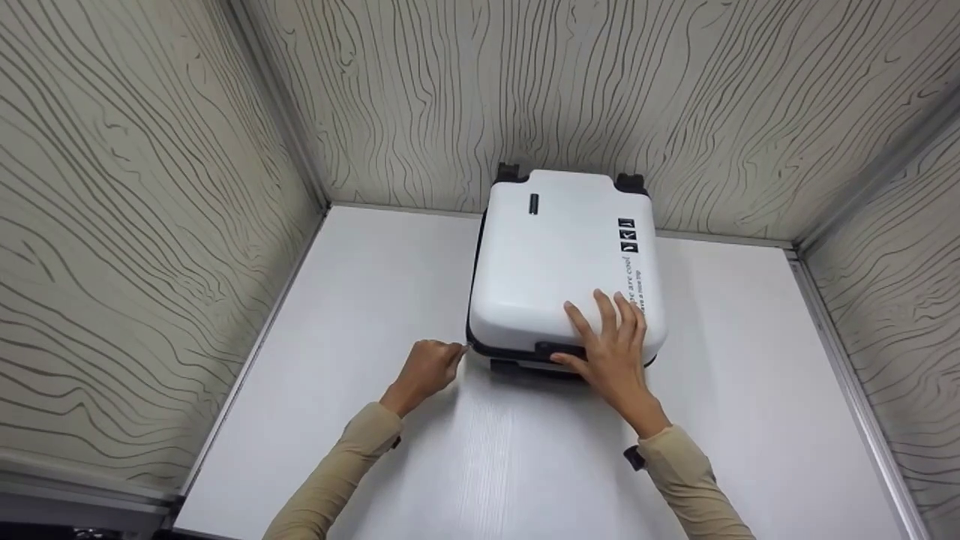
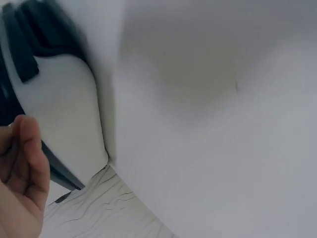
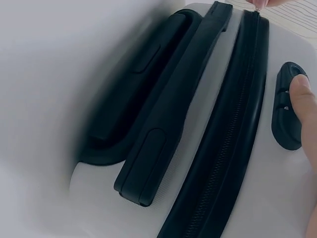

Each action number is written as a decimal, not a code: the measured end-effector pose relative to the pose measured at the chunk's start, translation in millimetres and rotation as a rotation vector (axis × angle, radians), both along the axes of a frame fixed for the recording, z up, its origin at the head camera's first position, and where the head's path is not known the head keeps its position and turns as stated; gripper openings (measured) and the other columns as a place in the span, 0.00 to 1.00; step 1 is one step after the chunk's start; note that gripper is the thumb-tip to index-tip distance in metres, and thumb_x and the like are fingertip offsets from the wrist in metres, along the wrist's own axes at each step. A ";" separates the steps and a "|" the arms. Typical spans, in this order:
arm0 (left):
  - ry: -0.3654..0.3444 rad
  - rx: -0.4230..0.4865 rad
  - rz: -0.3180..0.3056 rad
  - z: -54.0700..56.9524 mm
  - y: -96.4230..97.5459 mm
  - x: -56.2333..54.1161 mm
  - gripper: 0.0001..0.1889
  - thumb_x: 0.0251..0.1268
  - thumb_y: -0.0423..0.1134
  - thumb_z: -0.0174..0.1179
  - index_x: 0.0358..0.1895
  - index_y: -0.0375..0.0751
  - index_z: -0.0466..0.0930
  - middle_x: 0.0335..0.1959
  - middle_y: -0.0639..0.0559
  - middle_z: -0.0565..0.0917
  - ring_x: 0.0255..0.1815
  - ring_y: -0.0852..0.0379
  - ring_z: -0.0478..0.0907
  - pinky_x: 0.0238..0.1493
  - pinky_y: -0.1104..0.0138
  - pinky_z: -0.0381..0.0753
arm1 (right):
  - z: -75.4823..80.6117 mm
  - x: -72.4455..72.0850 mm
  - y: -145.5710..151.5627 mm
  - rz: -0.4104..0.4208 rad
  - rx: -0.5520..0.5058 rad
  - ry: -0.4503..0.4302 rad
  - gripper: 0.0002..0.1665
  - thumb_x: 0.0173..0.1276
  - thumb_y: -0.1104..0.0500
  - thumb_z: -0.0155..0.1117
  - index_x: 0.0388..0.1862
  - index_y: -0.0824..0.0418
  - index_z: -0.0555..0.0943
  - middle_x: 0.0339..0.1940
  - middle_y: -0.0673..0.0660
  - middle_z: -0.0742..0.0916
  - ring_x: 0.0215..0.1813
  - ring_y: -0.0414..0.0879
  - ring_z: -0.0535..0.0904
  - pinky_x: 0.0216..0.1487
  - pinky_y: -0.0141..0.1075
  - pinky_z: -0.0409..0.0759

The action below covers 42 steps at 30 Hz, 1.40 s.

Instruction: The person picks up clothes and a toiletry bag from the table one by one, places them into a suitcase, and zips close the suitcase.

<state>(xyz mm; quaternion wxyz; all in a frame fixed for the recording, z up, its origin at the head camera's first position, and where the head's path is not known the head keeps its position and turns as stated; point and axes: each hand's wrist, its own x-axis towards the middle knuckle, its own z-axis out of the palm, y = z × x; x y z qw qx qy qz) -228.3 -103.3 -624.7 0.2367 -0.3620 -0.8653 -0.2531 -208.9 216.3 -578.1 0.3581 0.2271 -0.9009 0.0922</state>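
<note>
A white hard-shell suitcase (image 1: 559, 262) lies flat on the white table, its handle side facing me. At its near left corner my left hand (image 1: 429, 371) pinches a small zipper pull (image 3: 257, 8), seen at the top of the right wrist view. The black zipper (image 3: 218, 166) running along the side looks closed. My right hand (image 1: 616, 360) rests on the near right part of the lid with fingers spread. Its thumb touches the black combination lock (image 3: 283, 124). Beside the zipper is a black carry handle (image 3: 168, 119).
Black wheels (image 1: 631, 184) at the suitcase's far end stand close to the back wall (image 1: 450, 97), which has a wood-line pattern. Similar panels with metal frames rise on both sides of the table (image 1: 750, 390).
</note>
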 end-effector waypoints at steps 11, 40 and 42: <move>-0.060 -0.018 0.084 -3.9 1.6 -0.7 0.11 0.67 0.30 0.60 0.24 0.37 0.80 0.12 0.55 0.74 0.14 0.67 0.59 0.16 0.72 0.61 | -4.2 3.1 1.3 0.003 -0.003 -0.048 0.53 0.52 0.28 0.68 0.75 0.47 0.67 0.71 0.71 0.66 0.71 0.73 0.56 0.69 0.65 0.47; -0.075 0.034 0.247 -2.4 6.4 -17.5 0.17 0.64 0.28 0.59 0.16 0.40 0.73 0.10 0.59 0.63 0.14 0.65 0.52 0.16 0.71 0.53 | -3.8 -0.1 3.3 0.033 -0.028 -0.011 0.50 0.54 0.28 0.65 0.73 0.49 0.70 0.68 0.71 0.69 0.70 0.72 0.57 0.69 0.64 0.49; -0.083 0.037 0.253 -1.3 5.7 -18.2 0.17 0.64 0.28 0.59 0.15 0.40 0.73 0.10 0.59 0.62 0.14 0.64 0.52 0.16 0.71 0.53 | -4.1 0.7 2.6 0.033 -0.026 -0.014 0.51 0.54 0.27 0.65 0.73 0.48 0.70 0.68 0.71 0.69 0.70 0.72 0.57 0.70 0.64 0.49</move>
